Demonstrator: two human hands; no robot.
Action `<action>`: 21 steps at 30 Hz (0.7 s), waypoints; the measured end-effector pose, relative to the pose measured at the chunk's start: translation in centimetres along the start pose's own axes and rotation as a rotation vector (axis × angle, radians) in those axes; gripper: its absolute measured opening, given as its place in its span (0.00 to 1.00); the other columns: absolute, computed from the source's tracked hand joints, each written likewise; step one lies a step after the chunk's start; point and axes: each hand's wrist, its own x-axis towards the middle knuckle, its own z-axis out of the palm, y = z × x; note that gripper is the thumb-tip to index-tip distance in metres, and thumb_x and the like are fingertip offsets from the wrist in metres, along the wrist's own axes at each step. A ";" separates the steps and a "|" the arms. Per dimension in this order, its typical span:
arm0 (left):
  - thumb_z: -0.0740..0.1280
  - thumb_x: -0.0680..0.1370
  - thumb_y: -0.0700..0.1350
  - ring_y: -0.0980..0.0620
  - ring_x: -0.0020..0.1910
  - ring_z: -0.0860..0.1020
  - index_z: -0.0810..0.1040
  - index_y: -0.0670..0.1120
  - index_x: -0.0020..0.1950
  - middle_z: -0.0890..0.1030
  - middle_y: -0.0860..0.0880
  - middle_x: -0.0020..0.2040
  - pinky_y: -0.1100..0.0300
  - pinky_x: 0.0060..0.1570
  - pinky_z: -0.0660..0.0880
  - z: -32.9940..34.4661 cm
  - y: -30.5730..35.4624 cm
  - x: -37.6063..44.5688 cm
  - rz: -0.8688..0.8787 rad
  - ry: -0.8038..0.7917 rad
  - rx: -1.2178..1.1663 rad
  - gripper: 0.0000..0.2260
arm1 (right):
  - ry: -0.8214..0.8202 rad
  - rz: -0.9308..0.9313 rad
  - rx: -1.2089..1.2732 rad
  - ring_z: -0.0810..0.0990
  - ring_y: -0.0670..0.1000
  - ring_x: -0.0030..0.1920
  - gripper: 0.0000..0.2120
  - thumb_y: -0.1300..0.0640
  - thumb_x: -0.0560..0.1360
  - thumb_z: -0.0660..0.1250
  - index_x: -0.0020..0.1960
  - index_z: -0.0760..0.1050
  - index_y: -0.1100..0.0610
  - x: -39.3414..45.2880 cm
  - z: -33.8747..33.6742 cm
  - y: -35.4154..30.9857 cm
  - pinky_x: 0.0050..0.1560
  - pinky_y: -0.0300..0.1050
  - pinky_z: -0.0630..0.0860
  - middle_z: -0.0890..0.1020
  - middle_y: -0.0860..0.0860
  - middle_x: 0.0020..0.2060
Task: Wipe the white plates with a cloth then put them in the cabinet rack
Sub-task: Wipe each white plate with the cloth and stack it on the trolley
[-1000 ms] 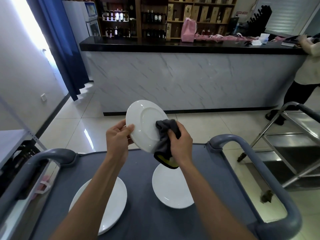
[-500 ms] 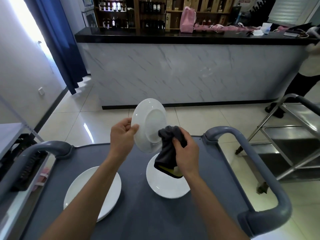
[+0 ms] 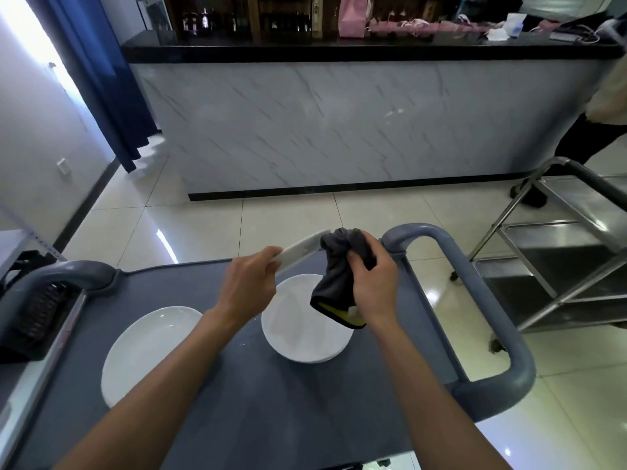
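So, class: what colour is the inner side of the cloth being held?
Yellow, under a dark grey outer face of the cloth; the head view shows it.

two plates [image 3: 149,347] on cart [image 3: 237,418], counter [image 3: 339,123] behind

Left hand [image 3: 249,284]: grips held plate [image 3: 302,248] (edge-on)
Right hand [image 3: 375,283]: bunches grey cloth [image 3: 339,266] against its far rim

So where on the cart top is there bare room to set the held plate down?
Bare grey cart top lies in front of both resting plates, and a strip between the left plate and the right plate. The far middle is crowded: left hand, held plate, cloth, right hand.
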 end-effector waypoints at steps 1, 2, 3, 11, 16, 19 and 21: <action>0.65 0.77 0.38 0.46 0.25 0.72 0.82 0.43 0.53 0.79 0.48 0.32 0.54 0.24 0.71 0.4 0.1 -0.3 0.010 -0.006 0.022 0.08 | 0.006 0.003 0.005 0.78 0.39 0.61 0.17 0.60 0.80 0.69 0.67 0.78 0.49 0.0 -0.3 0.1 0.66 0.39 0.75 0.83 0.41 0.59; 0.65 0.77 0.38 0.45 0.24 0.72 0.82 0.43 0.53 0.79 0.49 0.31 0.55 0.23 0.71 0.7 0.1 -0.6 0.023 -0.008 0.044 0.09 | 0.009 0.007 0.006 0.78 0.38 0.61 0.17 0.60 0.80 0.68 0.67 0.78 0.49 0.0 -0.7 0.3 0.65 0.39 0.75 0.83 0.41 0.59; 0.65 0.76 0.38 0.44 0.24 0.72 0.83 0.43 0.52 0.79 0.49 0.31 0.56 0.23 0.71 1.0 0.3 -0.9 0.041 -0.008 0.069 0.09 | 0.011 0.012 0.004 0.78 0.38 0.61 0.17 0.60 0.80 0.68 0.68 0.78 0.49 -0.1 -1.0 0.5 0.65 0.38 0.75 0.82 0.41 0.59; 0.68 0.71 0.35 0.43 0.30 0.81 0.81 0.47 0.51 0.84 0.49 0.37 0.58 0.23 0.73 3.6 0.0 -4.1 0.142 -0.052 0.192 0.12 | 0.038 0.027 -0.022 0.76 0.29 0.55 0.16 0.62 0.80 0.68 0.62 0.77 0.44 -1.2 -3.2 1.4 0.53 0.22 0.69 0.80 0.30 0.52; 0.68 0.67 0.33 0.45 0.33 0.83 0.85 0.44 0.49 0.85 0.49 0.37 0.61 0.24 0.71 3.9 0.4 -5.3 0.256 -0.068 0.239 0.14 | 0.048 0.028 -0.043 0.76 0.29 0.56 0.17 0.60 0.81 0.68 0.60 0.76 0.38 -2.4 -3.5 1.6 0.54 0.23 0.71 0.80 0.27 0.51; 0.67 0.66 0.32 0.45 0.35 0.84 0.85 0.44 0.48 0.86 0.49 0.39 0.60 0.26 0.73 4.2 0.1 -6.1 0.291 -0.090 0.247 0.15 | 0.065 0.032 -0.049 0.77 0.33 0.59 0.16 0.59 0.81 0.68 0.67 0.78 0.46 -3.1 -3.7 2.1 0.60 0.29 0.73 0.82 0.36 0.58; 0.69 0.67 0.31 0.44 0.37 0.84 0.84 0.44 0.49 0.86 0.48 0.41 0.57 0.29 0.76 4.6 -0.1 -6.8 0.328 -0.131 0.243 0.14 | 0.066 0.039 -0.063 0.78 0.35 0.60 0.17 0.58 0.81 0.68 0.69 0.77 0.48 -3.6 -3.9 2.3 0.63 0.33 0.74 0.82 0.39 0.59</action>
